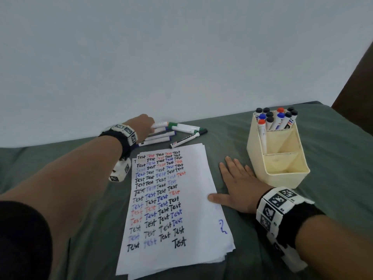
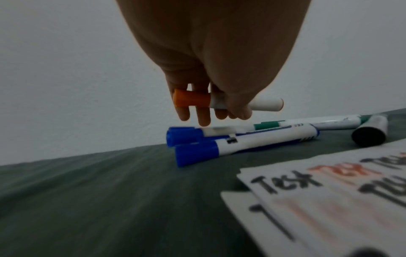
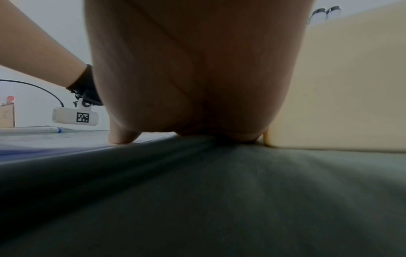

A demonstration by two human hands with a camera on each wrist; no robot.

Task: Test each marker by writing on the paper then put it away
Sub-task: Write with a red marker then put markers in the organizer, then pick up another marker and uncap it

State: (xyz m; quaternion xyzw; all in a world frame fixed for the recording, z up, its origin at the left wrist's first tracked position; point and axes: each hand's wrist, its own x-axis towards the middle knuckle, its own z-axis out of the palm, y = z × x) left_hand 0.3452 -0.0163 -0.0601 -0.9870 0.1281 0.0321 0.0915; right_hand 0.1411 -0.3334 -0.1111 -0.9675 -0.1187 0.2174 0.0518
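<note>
Orange marker (image 2: 228, 102): held crosswise in the left hand, lifted just above the loose markers; orange cap at one end, white barrel sticking out past the thumb; it sits beyond the far left corner of the paper.
Left hand (image 2: 211, 69): reached out past the top of the paper, fingers (image 2: 203, 116) curled round the orange marker with the thumb closed on its barrel; the fingertips hang just over the blue-capped markers.
Loose markers (image 1: 177, 132): a small heap lying flat just beyond the far edge of the paper; two blue-capped ones (image 2: 230, 144) side by side and touching, green-capped ones (image 2: 329, 122) behind them, a black-capped one (image 2: 371, 133) nearest the paper's far edge.
Paper (image 1: 171, 209): a loose stack of white sheets lying flat, the top sheet filled with rows of the word "Test" in black, blue and red, with a blue squiggle near its right edge.
Right hand (image 1: 238, 186): flat on the cloth, fingers straight and spread, holding nothing; it lies between the paper and the holder, thumb tip touching the paper's right edge.
Holder (image 1: 282, 174): a cream box with compartments, to the right of the paper, just beside the right hand; only its far compartment holds capped markers (image 1: 276, 120), standing upright with black, blue and red caps.
Cloth (image 1: 333, 148): dark green, spread under the paper and everything else.
Wall (image 1: 181, 57): plain, pale, behind the far edge of the cloth.
</note>
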